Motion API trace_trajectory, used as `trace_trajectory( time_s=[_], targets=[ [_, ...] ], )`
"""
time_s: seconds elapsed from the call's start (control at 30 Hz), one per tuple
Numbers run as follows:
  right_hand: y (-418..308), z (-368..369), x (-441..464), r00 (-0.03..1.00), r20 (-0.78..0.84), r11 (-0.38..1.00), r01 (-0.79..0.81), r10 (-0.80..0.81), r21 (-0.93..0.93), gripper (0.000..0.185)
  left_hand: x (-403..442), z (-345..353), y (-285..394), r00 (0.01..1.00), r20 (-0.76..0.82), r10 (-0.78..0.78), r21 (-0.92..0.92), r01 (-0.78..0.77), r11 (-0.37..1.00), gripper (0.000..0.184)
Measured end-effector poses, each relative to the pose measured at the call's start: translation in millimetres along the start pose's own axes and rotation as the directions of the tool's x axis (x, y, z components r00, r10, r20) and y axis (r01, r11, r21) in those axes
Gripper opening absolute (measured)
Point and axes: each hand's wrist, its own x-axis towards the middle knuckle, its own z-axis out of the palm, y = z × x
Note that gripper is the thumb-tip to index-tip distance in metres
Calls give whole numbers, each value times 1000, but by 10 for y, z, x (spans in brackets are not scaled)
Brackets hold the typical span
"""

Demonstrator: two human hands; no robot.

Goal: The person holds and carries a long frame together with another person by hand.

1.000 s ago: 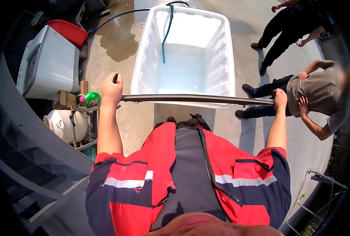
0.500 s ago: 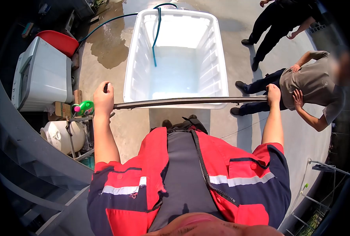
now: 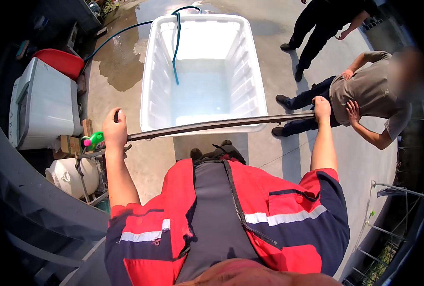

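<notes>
A long, thin, dark strip [image 3: 212, 125], slightly bowed, stretches across in front of me. My left hand [image 3: 115, 127] is closed around its left end, and my right hand [image 3: 322, 108] grips the other end. The strip slopes, its left end nearer my body. Beyond it stands a large white plastic tub [image 3: 245, 71], and the strip crosses over the tub's near rim in this view. Shallow water [image 3: 200, 90] covers the tub's bottom. A green hose [image 3: 178, 40] hangs over the far rim into the tub. Whether the strip touches the tub I cannot tell.
Two people stand at the right, one in a grey shirt [image 3: 364, 90], the other in dark trousers [image 3: 312, 35]. At the left are a white washing machine [image 3: 50, 107], a red basin [image 3: 61, 63], a green bottle [image 3: 95, 139] and a white barrel [image 3: 73, 177]. A metal frame [image 3: 388, 233] stands lower right.
The strip has tilted a little more, its left end coming lower and its right end higher. Both hands keep hold of it. The whole scene has shifted slightly left in view.
</notes>
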Motion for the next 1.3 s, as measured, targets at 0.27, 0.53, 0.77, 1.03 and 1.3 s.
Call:
trace_trajectory(
  time_s=[0.27,0.53,0.77,1.03,1.3],
  targets=[
    [33,12,18,999,27,999,-44,43,21,29,13,5,-48,999,-21,26,11,-26,1000,25],
    [-58,-2,-53,999,-49,999,-19,17,-41,30,-12,-7,5,1000,1,9,5,-9,1000,26],
    [-89,-5,-90,999,-39,1000,-16,17,14,27,-38,-48,60,1000,-3,-13,14,13,1000,26],
    [-77,3,-79,992,-109,997,-67,63,-35,28,4,13,-36,998,35,47,89,-50,995,27],
    [-205,-21,-143,993,-93,995,-78,71,-67,32,30,32,-38,999,31,30,78,-32,996,28]
  ],
)
